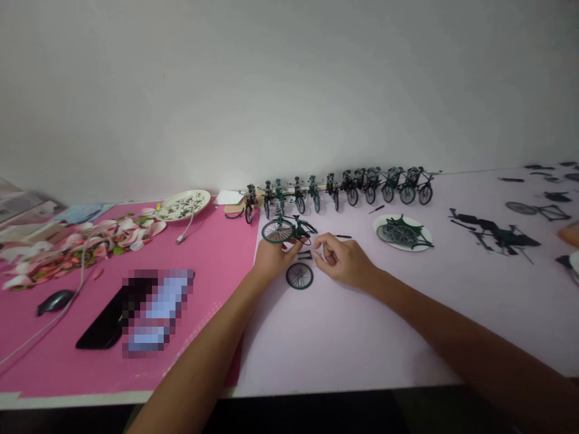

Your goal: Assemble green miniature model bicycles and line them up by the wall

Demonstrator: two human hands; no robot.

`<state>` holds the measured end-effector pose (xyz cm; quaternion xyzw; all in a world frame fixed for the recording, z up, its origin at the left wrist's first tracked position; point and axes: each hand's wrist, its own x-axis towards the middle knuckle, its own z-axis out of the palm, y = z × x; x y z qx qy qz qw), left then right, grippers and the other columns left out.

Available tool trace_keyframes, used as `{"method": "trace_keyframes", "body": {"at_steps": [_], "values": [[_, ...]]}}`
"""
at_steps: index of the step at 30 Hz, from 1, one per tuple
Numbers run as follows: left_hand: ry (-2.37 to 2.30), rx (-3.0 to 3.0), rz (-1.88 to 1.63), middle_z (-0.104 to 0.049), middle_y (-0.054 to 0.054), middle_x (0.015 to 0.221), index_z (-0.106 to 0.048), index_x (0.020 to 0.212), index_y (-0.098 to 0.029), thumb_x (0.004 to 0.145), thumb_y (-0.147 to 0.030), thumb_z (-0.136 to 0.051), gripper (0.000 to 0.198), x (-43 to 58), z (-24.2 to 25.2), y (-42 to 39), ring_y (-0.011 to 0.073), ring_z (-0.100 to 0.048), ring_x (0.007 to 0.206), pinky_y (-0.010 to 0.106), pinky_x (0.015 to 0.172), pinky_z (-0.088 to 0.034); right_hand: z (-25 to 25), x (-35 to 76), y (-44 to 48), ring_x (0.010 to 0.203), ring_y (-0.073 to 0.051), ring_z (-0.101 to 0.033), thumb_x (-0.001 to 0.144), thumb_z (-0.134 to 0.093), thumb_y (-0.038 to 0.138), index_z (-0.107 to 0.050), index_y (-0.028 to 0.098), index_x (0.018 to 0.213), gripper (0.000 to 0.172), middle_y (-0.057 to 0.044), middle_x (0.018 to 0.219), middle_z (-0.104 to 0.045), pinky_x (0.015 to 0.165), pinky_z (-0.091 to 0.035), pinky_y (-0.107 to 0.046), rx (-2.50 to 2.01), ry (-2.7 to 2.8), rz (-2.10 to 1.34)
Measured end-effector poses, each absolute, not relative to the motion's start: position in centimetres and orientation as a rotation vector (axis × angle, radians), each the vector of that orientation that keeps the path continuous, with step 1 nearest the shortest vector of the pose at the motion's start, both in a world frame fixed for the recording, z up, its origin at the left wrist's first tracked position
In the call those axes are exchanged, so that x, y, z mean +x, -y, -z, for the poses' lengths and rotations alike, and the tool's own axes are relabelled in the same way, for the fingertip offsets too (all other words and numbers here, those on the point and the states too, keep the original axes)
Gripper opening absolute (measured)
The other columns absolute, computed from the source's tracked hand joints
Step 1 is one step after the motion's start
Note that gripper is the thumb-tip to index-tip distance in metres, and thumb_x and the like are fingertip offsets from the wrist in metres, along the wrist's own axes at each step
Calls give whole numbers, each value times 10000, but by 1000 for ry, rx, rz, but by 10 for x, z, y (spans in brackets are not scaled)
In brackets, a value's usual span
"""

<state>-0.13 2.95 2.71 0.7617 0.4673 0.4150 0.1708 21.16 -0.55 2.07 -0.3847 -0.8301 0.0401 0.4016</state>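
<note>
Hands [272, 259] at dark green model bicycle [299, 227], one thin-spoked wheel [277, 231] mounted

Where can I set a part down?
Free: the lilac surface between the left forearm and right forearm, from the loose wheel to the near edge. Another: between the right forearm and the plate of green parts. Crowded: the bicycle row along the wall, and around the left hand and right hand.

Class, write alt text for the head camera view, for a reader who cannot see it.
A person's left hand holds a green model bicycle with one wheel fitted, the right hand close by. A loose wheel lies on the table between them; behind, model bicycles stand in a row, with a plate of bicycle parts to the right.
</note>
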Motion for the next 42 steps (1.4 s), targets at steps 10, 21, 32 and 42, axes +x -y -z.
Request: {"method": "trace_keyframes", "body": {"at_steps": [10,21,32,42], "values": [[-1405,2220,-1216,-767,79,865,-695,833,-214,917,-501,-664,300,-8,-27,-36,221,-693,771,324,668,-513,-19,199,17,1188,-287,-606,895,-782,454,-684,255,1259,426,-104,1221,-694,829,-577,-392,-908,2528,-198],[-1384,2186,-1254,-755,73,838,-739,884,-225,881,-536,-691,315,-9,-22,-40,221,-688,783,303,654,-509,-15,194,16,971,-202,-706,1037,-531,209,-614,239,1321,297,-58,1120,-738,714,-540,-301,-933,2508,-56],[-1388,2145,-1258,-745,71,831,-714,843,-228,867,-557,-705,330,-12,-22,-42,222,-679,782,303,655,-501,-16,198,17,762,-144,-686,1023,-499,126,-633,241,1207,255,0,890,-724,640,-478,-250,-808,2430,32],[-1401,2208,-1200,-757,79,864,-741,912,-223,884,-485,-707,265,-17,-22,-42,222,-686,779,306,651,-504,-27,202,16,892,-210,-677,906,-530,123,-637,225,1228,354,-76,1008,-740,729,-573,-330,-666,2083,-108]]}}
